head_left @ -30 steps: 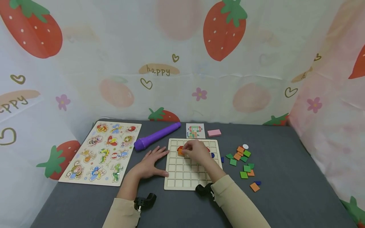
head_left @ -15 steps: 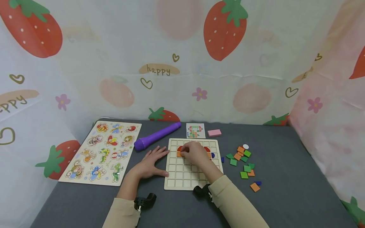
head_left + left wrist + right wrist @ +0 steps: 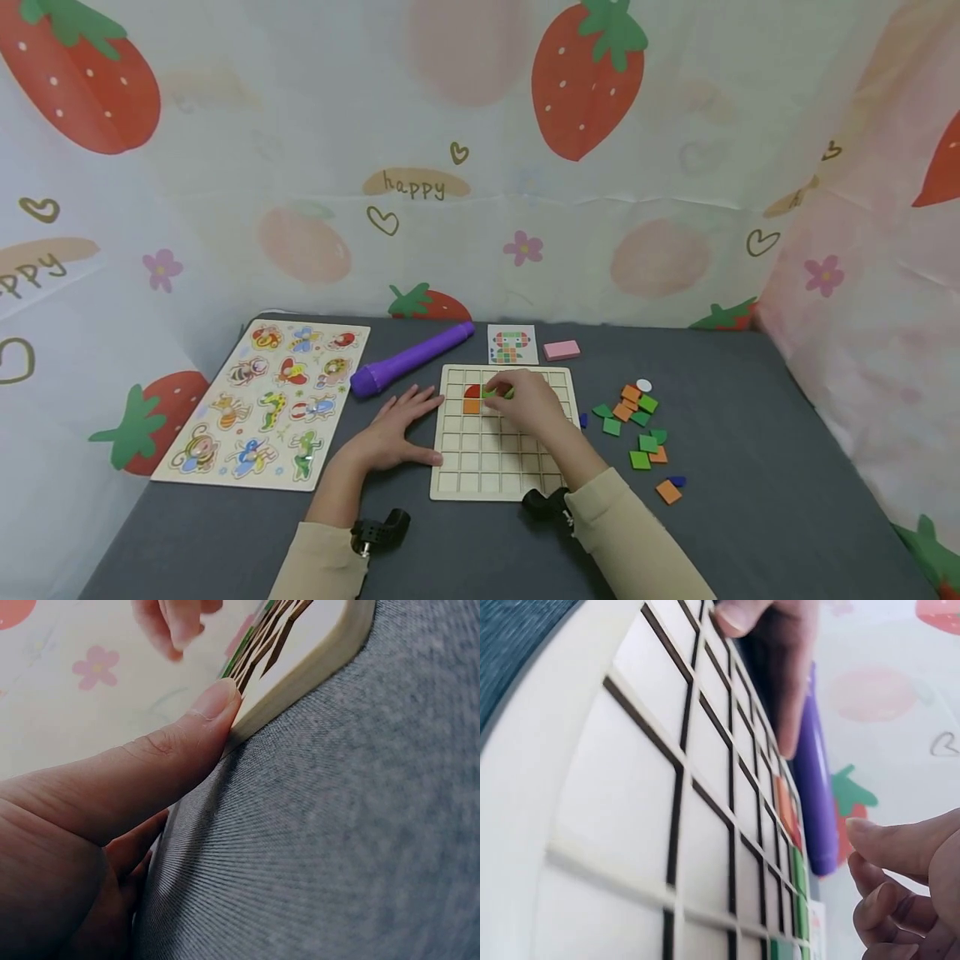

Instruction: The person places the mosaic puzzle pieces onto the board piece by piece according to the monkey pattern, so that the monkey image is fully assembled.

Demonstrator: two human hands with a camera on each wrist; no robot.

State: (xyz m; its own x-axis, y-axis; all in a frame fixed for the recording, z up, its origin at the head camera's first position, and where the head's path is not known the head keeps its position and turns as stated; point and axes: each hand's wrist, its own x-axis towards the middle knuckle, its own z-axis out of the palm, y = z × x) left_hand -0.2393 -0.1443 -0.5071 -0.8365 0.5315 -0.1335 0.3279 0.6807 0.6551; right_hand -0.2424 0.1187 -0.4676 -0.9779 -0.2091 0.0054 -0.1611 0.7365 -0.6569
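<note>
My left hand (image 3: 397, 429) lies spread at the left side of a wooden grid board (image 3: 459, 467). Its thumb touches the board's edge in the left wrist view. Over the upper cells hovers my right hand (image 3: 528, 404); in the right wrist view its fingers (image 3: 877, 900) are loosely bent, with nothing visible between thumb and forefinger. A red curved tile (image 3: 472, 391) sits in the grid, directly above an orange square tile (image 3: 471, 406). Green tiles (image 3: 487, 392) show by the right fingertips and in the right wrist view, set along the grid. The right hand hides the cells beneath it.
Loose tiles (image 3: 640, 460) lie right of the board. Behind it are a picture card (image 3: 512, 343) and a pink block (image 3: 562, 350). A purple microphone-shaped stick (image 3: 412, 358) and an insect puzzle board (image 3: 240, 417) lie at left.
My right hand has let go of the orange square tile, which lies in its cell below the red one. The hand has drawn back slightly right, uncovering green tiles. The left hand stays put.
</note>
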